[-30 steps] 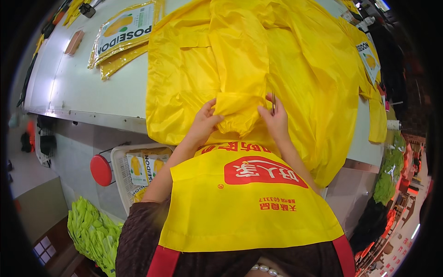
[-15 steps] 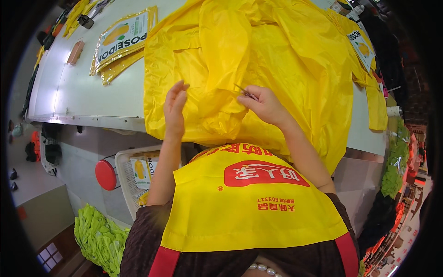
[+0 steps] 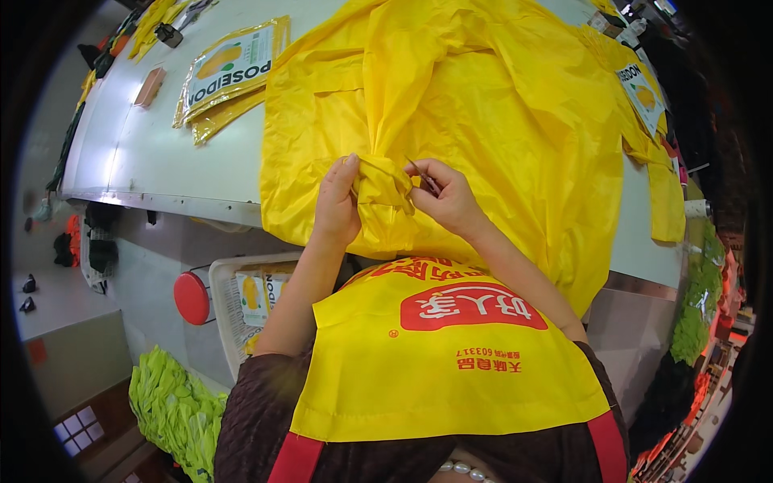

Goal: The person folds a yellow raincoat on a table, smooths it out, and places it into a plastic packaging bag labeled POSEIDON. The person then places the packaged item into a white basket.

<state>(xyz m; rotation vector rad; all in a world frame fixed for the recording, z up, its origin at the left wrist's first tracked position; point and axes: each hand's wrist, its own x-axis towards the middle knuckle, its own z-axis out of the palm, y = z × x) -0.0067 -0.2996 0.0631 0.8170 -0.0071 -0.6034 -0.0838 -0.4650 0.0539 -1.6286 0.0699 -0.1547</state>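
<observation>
A large, thin, shiny yellow raincoat (image 3: 499,121) spreads over the table and hangs past its front edge. My left hand (image 3: 338,201) is closed on a gathered, bunched part of it, close to my apron. Just to the right, my right hand (image 3: 451,201) has small dark metal scissors (image 3: 427,179) in its grip, their pointed end toward the upper left. Its fingertips meet the bunched fabric from the right side. Whether the blades touch the cloth, I cannot tell.
Flat yellow-and-white packages (image 3: 229,68) are stacked at the left of the white table (image 3: 161,173). Beside them lies a brown block (image 3: 150,87). Below stand a red stool (image 3: 192,298) and a white basket (image 3: 225,322) with packages. Lime-green fabric (image 3: 173,410) is heaped at lower left.
My left hand, open and apart from the fabric before, has moved right and taken hold of it. The fabric between my hands is now bunched up; the scissors remain in my right hand.
</observation>
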